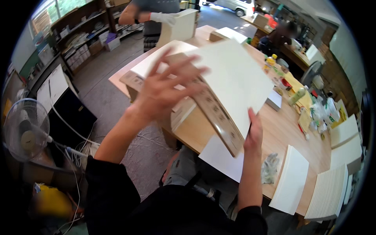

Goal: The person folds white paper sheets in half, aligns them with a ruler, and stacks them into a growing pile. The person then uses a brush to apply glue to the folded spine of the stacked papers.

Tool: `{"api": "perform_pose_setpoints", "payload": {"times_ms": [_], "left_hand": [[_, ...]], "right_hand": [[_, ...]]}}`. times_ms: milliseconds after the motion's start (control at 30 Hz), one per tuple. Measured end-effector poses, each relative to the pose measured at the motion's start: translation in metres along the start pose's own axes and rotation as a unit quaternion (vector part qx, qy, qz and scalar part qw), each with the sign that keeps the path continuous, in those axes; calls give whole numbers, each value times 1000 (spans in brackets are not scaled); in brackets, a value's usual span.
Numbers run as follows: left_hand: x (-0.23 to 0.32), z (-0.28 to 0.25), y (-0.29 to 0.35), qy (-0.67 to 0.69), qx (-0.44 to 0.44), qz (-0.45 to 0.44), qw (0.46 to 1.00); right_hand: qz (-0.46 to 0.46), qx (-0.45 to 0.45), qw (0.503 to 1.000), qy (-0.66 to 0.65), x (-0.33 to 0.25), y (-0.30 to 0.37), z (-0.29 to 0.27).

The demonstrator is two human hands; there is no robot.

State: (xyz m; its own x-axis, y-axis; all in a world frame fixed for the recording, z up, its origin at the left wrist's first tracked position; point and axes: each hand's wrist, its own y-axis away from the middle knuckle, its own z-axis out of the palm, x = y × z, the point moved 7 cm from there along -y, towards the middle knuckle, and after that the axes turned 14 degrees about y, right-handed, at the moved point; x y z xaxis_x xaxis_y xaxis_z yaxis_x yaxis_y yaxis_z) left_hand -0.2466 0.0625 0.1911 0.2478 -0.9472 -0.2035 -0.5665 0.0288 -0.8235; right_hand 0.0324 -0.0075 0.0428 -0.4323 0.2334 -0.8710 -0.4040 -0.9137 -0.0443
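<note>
A large white panel (235, 74) is held tilted above the wooden table. Its near side is a brown edge strip (219, 119) with a row of dark marks. My right hand (255, 131) grips the panel's right edge, thumb on the white face; its other fingers are mostly hidden. My left hand (166, 86) is spread in front of the panel's left end, blurred by motion, with nothing in it. Whether its fingertips touch the strip I cannot tell. Behind this hand, another white piece (150, 64) with a brown side lies on the table.
On the table (290, 129) are a curved white board (290, 180), a crumpled plastic bag (270, 168) and a white sheet (223, 156). Bottles and bags crowd its right side. Across it, another person's gloved hand (163, 18) holds a white piece. A fan (27, 129) stands left.
</note>
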Motion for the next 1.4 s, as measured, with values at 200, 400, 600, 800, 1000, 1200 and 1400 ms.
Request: {"api": "perform_pose_setpoints", "payload": {"times_ms": [200, 400, 600, 800, 1000, 1200, 1400], "left_hand": [[-146, -55, 148, 97, -37, -317, 943], [-187, -39, 223, 277, -7, -482, 831], [-197, -28, 242, 390, 58, -516, 761], [-194, -28, 239, 337, -26, -507, 793], [-106, -27, 117, 271, 304, -315, 857], [301, 214, -80, 665, -177, 43, 724], [495, 308, -93, 636, -250, 240, 689]], "right_hand": [[12, -93, 989, 110, 37, -99, 134], [-66, -32, 924, 375, 64, -102, 155], [-3, -85, 927, 366, 57, -108, 140], [-40, -22, 922, 385, 13, 42, 43], [148, -23, 915, 376, 49, 223, -55], [90, 114, 863, 484, 40, 300, -123], [-87, 250, 680, 684, -15, 355, -162]]}}
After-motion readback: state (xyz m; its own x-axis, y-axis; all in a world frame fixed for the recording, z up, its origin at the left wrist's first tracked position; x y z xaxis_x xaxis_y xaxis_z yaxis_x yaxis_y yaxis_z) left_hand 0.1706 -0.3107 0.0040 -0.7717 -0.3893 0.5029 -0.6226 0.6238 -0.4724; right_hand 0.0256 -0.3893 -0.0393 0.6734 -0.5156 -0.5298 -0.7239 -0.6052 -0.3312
